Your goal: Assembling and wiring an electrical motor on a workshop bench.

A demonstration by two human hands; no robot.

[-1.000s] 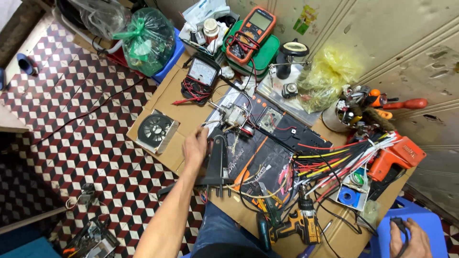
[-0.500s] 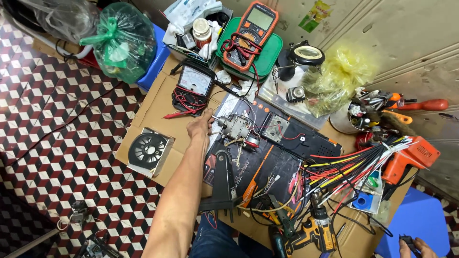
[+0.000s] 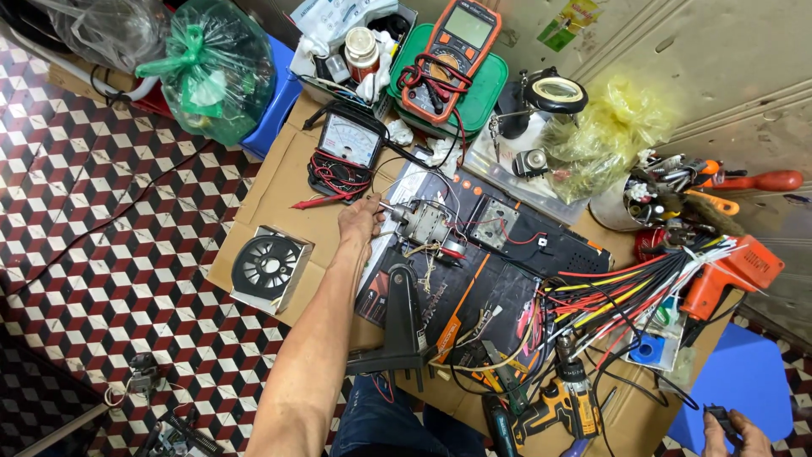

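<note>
The left hand (image 3: 361,222) is reaching across the cardboard-covered desk (image 3: 279,190), fingers closing on the shaft end of the small motor (image 3: 425,225) lying near the desk's middle, just below the analog meter (image 3: 348,145). The right hand (image 3: 729,432) is gripping a small black object (image 3: 719,416) off the desk's near right corner.

- Two hands were in view: the left hand (image 3: 359,222) at the small motor (image 3: 425,224), and the right hand (image 3: 732,433) at the bottom corner.
- Two meters lay on the tabletop (image 3: 279,190): one dial meter (image 3: 347,151) and one orange digital meter (image 3: 452,52).
- One fan (image 3: 271,267) lay there.
- One cordless drill (image 3: 550,408).
- One orange glue gun (image 3: 734,272).
- Two tied plastic bags: one green bag (image 3: 216,68), one yellow bag (image 3: 613,135).
- One magnifier (image 3: 554,91).
</note>
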